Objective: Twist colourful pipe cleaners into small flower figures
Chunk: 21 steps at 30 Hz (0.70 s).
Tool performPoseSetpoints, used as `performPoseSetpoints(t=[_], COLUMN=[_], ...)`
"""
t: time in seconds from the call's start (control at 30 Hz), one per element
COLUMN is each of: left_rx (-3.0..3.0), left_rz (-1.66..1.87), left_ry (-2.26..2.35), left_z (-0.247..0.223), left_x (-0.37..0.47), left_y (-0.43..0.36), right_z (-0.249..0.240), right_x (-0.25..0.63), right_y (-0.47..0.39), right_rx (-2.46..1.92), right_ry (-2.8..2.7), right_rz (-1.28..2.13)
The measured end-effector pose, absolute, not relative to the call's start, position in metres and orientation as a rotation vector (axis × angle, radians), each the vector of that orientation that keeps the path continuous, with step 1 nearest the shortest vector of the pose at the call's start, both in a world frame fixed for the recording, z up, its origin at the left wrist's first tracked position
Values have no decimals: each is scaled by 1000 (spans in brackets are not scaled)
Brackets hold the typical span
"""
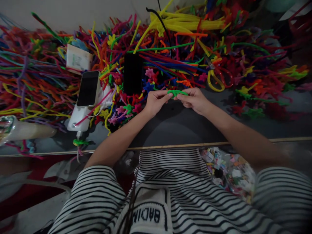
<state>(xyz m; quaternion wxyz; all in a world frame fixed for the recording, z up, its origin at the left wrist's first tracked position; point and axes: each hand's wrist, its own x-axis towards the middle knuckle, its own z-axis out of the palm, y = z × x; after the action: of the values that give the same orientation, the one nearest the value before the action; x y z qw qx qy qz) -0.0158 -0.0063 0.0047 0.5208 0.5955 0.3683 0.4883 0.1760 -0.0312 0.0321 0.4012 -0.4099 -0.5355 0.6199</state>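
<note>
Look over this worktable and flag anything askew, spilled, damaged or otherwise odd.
Two things look untidy, nothing visibly broken: at the left, pink fuzzy stems and a white cable stray over the front edge of the table, where they might snag; the white-edged phone lies askew, partly on a white block.

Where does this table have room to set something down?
The table is bare between left forearm, right forearm and front edge; a smaller patch lies between right forearm and flowers. Crowded: back, heaped with stems, and left, with phone and power bank.
</note>
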Motion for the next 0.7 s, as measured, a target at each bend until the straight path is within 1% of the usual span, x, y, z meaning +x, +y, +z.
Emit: performPoseSetpoints(t=[0.1, 0.3, 0.53, 0.7], left_rx=[1375, 1331, 1324, 1503], left_rz=[1214, 1259, 1388, 1335], left_ry=[862, 892, 992, 961], left_z=[3, 2, 1, 6], left_x=[-14, -15, -24, -21], left_y=[-6, -3, 2, -6], right_z=[31, 31, 43, 40], right_x=[174, 172, 177, 178], right_y=[-30, -28, -32, -30], right_rx=[-1001, -1067, -1080, -1171], right_ry=[-1312, -1275, -1260, -1303], right_rz=[1667, 1526, 1326, 1342])
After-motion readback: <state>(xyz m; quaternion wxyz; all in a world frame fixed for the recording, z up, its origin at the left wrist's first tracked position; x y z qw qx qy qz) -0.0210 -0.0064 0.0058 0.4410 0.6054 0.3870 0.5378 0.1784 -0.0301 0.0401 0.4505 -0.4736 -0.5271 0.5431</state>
